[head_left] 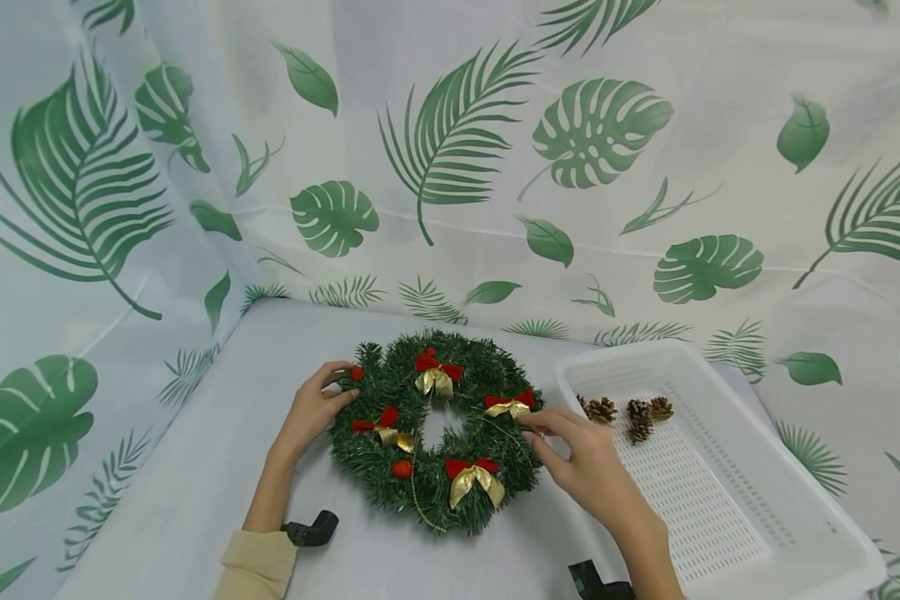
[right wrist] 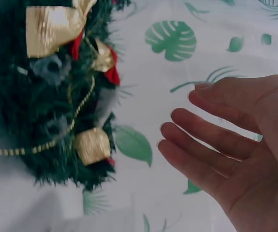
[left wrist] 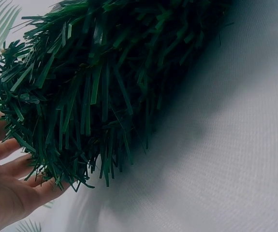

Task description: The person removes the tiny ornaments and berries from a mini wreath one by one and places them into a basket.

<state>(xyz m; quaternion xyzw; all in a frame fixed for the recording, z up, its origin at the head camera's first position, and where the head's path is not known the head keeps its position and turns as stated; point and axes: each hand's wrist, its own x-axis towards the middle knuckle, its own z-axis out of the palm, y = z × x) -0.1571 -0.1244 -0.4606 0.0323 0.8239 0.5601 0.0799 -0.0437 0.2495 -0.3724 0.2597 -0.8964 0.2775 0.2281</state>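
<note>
A green tinsel wreath (head_left: 375, 483) lies on the table, decorated with red and gold bows such as the front bow (head_left: 474, 483), red strawberry-like pieces (head_left: 402, 469) and a thin gold bead string (head_left: 420, 504). At its upper left edge my left hand (head_left: 317, 414) holds the wreath; the left wrist view has those fingers (left wrist: 49, 192) tucked behind the green strands. Near the right-hand bow (head_left: 512, 405) is my right hand (head_left: 581, 458), its thumb and fingers apart. Seen from the right wrist, that hand has loosely bent fingers (right wrist: 201, 159) with nothing between them.
A white perforated basket (head_left: 795, 500) stands to the right, close by the wreath and partly behind my right forearm. Several pine cones (head_left: 639, 417) lie at its far left end. A leaf-patterned curtain (head_left: 450, 242) borders the table at the back and left.
</note>
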